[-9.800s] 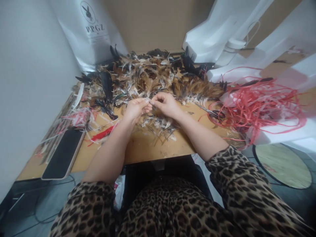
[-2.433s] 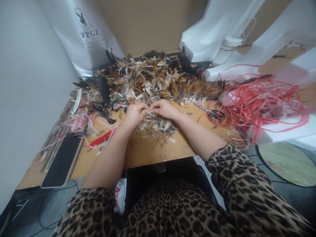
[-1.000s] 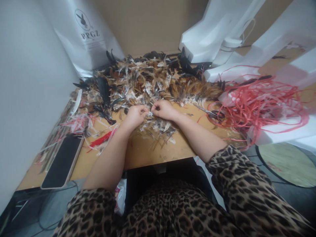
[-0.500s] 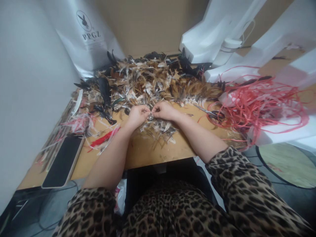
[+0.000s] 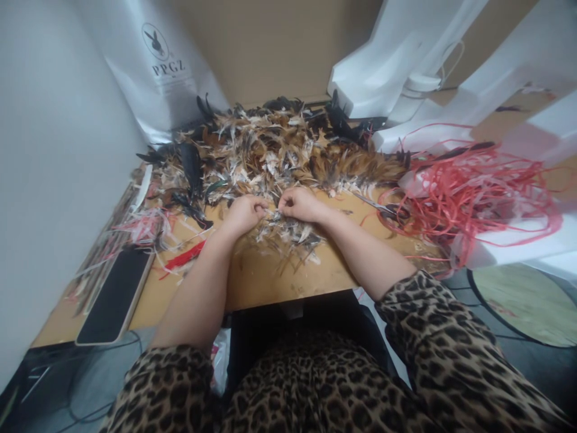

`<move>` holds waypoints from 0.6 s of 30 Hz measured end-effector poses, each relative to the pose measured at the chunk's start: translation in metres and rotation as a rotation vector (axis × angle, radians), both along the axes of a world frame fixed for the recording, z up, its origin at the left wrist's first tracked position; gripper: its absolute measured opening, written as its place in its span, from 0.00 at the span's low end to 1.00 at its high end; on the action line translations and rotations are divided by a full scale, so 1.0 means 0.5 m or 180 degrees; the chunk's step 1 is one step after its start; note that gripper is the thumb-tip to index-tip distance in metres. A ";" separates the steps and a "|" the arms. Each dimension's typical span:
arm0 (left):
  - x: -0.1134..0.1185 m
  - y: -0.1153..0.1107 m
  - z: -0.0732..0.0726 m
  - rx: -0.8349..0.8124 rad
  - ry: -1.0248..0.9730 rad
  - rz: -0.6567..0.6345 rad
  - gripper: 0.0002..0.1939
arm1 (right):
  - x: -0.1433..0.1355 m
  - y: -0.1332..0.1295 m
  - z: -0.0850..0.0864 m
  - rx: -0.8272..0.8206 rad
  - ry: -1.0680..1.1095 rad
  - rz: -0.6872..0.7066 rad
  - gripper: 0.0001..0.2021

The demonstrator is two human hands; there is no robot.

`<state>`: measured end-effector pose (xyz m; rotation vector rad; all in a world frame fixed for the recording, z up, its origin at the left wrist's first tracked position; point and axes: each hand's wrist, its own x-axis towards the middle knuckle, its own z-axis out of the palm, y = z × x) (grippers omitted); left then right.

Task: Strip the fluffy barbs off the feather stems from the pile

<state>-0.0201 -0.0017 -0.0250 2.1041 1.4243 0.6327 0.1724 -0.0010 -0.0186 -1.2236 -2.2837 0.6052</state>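
Feather heap point(image 5: 270, 144), brown, black and white: the landmark, on the table point(image 5: 256, 282). Feather scraps point(image 5: 293, 233): loose, on the heap's near side, beneath the hands. Left hand point(image 5: 246, 213): thumb and fingers closed together, before the heap. Right hand point(image 5: 303, 205): likewise pinched, just beside the left; what either grips is too fine to tell. Scissors point(image 5: 377, 205): right of the heap, by the red ribbon tangle point(image 5: 482, 201). Risks, as judged: a slack pinch could lose a fine piece among the scraps; ribbon loops could snag the scissors if lifted.
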 end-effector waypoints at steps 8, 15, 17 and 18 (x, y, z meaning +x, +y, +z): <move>0.003 0.003 0.002 0.0118 -0.0472 0.0040 0.07 | 0.003 0.002 -0.005 -0.0031 0.0254 0.0038 0.06; 0.021 -0.011 0.017 -0.1186 -0.2235 0.0314 0.11 | 0.006 0.000 0.002 -0.0234 0.0559 0.0050 0.07; 0.025 -0.012 0.016 -0.1482 -0.2593 0.0220 0.11 | 0.006 0.002 -0.001 -0.0251 0.0597 -0.0017 0.08; 0.027 -0.012 0.014 -0.1626 -0.2756 0.0190 0.11 | 0.006 0.004 -0.003 -0.0257 0.0615 -0.0049 0.08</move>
